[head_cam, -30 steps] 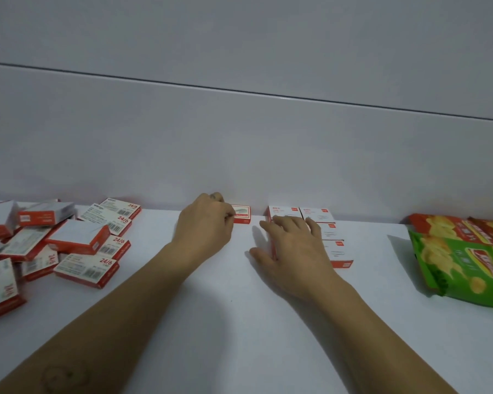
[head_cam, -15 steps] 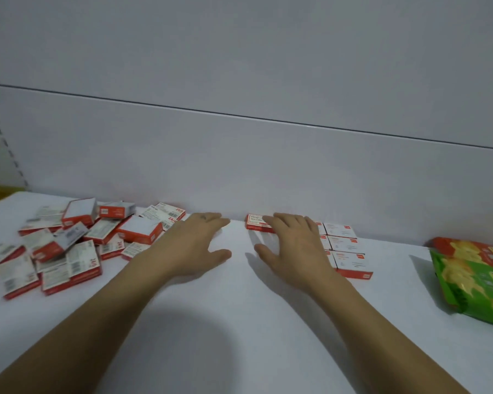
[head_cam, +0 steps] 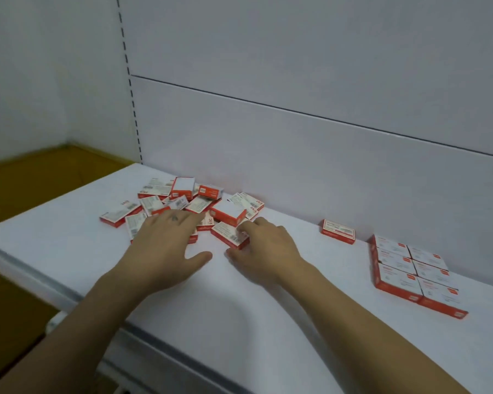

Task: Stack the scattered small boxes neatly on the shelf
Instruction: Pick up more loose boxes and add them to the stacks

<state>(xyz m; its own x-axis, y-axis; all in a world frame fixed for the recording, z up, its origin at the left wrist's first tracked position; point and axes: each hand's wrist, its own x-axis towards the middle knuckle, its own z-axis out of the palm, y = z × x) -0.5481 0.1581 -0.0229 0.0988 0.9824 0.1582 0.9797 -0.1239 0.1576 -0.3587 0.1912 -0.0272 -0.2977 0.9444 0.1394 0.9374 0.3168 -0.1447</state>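
Observation:
A scattered pile of small red-and-white boxes point(head_cam: 182, 200) lies at the back left of the white shelf point(head_cam: 268, 322). My left hand point(head_cam: 165, 248) rests flat on the pile's near side, fingers straight and thumb spread. My right hand point(head_cam: 265, 251) is just to its right, and its fingers and thumb pinch one small box point(head_cam: 228, 236) at the pile's near right edge. A single box point(head_cam: 338, 231) lies alone near the back wall. At the right, neat rows of boxes point(head_cam: 410, 274) sit two wide.
The shelf's back panel point(head_cam: 296, 152) rises right behind the boxes. The shelf's front edge point(head_cam: 69, 291) runs diagonally at the lower left, with yellow-brown floor point(head_cam: 26, 189) beyond it. Bare shelf surface lies between the pile and the neat rows.
Both hands have moved left, from the neat rows to the scattered pile. The right hand has taken hold of a box at the pile's edge. The view has swung left.

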